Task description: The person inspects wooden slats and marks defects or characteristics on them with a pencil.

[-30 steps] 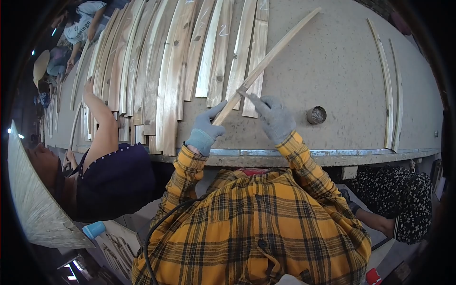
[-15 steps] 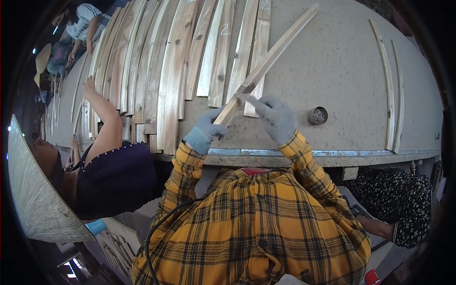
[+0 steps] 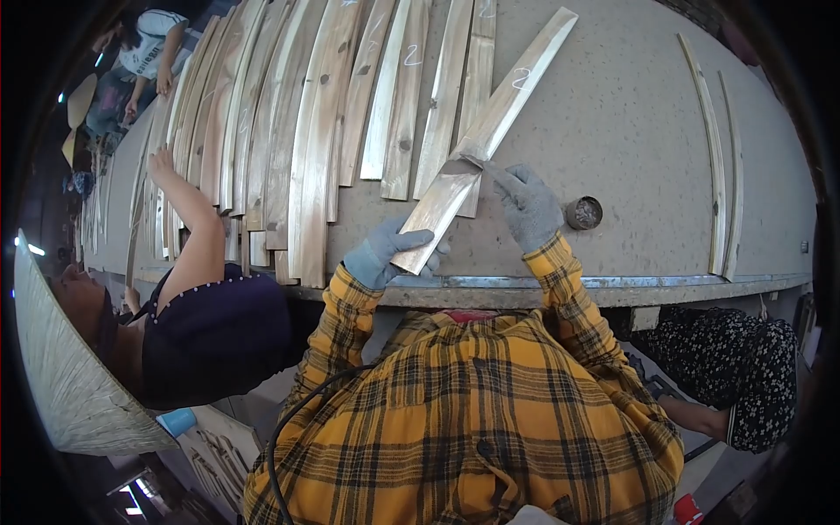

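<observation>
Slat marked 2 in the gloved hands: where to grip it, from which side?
Grip the slat at its near end, across the narrow width, coming from the table edge. It is long, thin and flat, broad face up, slanting away to the far right, so the long edges give purchase. The left hand wraps it there; the right hand touches it mid-length, probably steadying.

Slat point(image 3: 490, 131) of pale planed wood, smooth, faint sheen, grey knitted gloves on left hand point(image 3: 385, 254) and right hand point(image 3: 529, 206), knotty bare-wood boards point(image 3: 297, 131), rough matt speckled worktop point(image 3: 630, 131), dull metal edge strip point(image 3: 612, 282), metal tin point(image 3: 583, 213)
</observation>
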A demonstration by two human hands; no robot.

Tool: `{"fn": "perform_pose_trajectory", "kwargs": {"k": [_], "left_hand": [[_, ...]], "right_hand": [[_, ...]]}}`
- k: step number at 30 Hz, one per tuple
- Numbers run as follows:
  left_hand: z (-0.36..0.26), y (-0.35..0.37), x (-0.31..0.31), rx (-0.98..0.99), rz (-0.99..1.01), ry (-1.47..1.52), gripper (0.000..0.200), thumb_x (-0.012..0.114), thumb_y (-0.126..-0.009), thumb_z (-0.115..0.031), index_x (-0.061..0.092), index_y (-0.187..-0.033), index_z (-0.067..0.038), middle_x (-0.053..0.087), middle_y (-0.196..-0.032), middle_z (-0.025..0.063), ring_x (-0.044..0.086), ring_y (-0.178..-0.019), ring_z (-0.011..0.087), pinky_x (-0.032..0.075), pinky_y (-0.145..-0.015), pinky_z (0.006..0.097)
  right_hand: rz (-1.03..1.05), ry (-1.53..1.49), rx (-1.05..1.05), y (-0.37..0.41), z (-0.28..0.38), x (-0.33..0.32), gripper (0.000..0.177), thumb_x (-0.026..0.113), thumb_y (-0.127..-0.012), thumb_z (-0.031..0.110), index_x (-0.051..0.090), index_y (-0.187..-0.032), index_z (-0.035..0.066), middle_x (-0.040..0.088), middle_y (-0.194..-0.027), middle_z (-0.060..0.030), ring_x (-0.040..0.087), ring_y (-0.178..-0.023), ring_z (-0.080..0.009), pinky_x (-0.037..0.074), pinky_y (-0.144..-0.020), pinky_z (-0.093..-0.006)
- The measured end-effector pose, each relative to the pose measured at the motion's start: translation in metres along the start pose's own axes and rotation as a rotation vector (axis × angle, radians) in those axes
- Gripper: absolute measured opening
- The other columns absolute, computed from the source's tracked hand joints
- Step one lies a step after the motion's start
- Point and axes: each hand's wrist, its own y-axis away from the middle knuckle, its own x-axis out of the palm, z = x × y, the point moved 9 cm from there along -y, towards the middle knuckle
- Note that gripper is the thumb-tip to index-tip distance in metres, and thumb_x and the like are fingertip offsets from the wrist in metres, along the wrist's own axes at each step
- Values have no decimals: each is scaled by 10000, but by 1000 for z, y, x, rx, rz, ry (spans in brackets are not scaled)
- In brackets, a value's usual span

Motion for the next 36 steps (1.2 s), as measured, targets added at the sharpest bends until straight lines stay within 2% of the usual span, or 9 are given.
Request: {"fn": "perform_pose_trajectory", "kwargs": {"k": [9, 12, 14, 19, 24, 27, 31, 34, 36], "left_hand": [[4, -4, 3, 3, 32, -57, 466, 639, -848, -110, 418, -1232, 36, 654, -928, 178, 663, -665, 191, 572, -529, 281], [9, -8, -5, 8, -14, -111, 450, 635, -854, -122, 424, -1220, 32, 650, -921, 174, 654, -650, 194, 563, -519, 290], [11, -10, -5, 6, 29, -55, 438, 633, -858, -129, 429, -1212, 28, 649, -917, 172, 649, -646, 196, 557, -515, 294], [16, -11, -6, -1, 24, -3, 412, 629, -865, -142, 437, -1194, 16, 640, -909, 165, 636, -659, 192, 527, -502, 285], [18, -3, 2, 3, 177, 203, 425, 614, -889, -223, 440, -1199, 9, 545, -874, 72, 498, -568, 98, 403, -444, 222], [34, 7, -1, 24, 332, 376, 429, 608, -892, -258, 446, -1198, -5, 506, -856, 51, 438, -544, 75, 362, -430, 215], [30, 37, -18, 124, 225, 290, 463, 625, -879, -261, 434, -1220, -14, 512, -847, 56, 446, -542, 85, 361, -427, 226], [5, 60, -33, 325, 118, 150, 509, 670, -841, -242, 425, -1218, -4, 553, -819, 87, 508, -530, 155, 421, -430, 275], [-20, 79, -54, 366, -80, 57, 538, 692, -817, -216, 410, -1211, 19, 589, -835, 111, 580, -577, 174, 482, -456, 288]], "right_hand": [[-4, 276, 62, -1, -3, 6, 359, 544, -858, 159, 578, -1205, 240, 596, -946, -60, 619, -843, -243, 525, -665, -363], [119, 281, -2, 14, 12, 12, 356, 535, -864, 157, 576, -1208, 240, 598, -959, -52, 622, -829, -241, 527, -649, -348], [161, 156, -255, 26, 35, 14, 364, 520, -883, 160, 559, -1232, 255, 603, -961, -53, 625, -786, -244, 531, -642, -345], [11, 173, -72, -1, -10, -2, 352, 506, -901, 165, 566, -1230, 276, 604, -932, -49, 625, -746, -242, 529, -629, -345], [42, 205, -48, 9, 4, -4, 313, 516, -900, 170, 605, -1187, 257, 611, -916, -43, 622, -740, -237, 518, -605, -332], [76, -13, -211, 22, 33, -10, 309, 548, -882, 160, 622, -1172, 236, 619, -890, -43, 619, -730, -236, 514, -611, -322], [-100, -54, -42, 20, 13, -47, 341, 628, -818, 89, 653, -1140, 201, 621, -849, -55, 608, -703, -223, 487, -612, -289], [-79, -59, 2, 22, -4, -50, 336, 636, -813, 74, 658, -1130, 182, 615, -841, -63, 605, -704, -215, 481, -615, -289], [-70, -46, -15, 24, -10, -46, 332, 636, -816, 74, 659, -1130, 178, 613, -835, -66, 605, -705, -214, 482, -618, -288]]}}
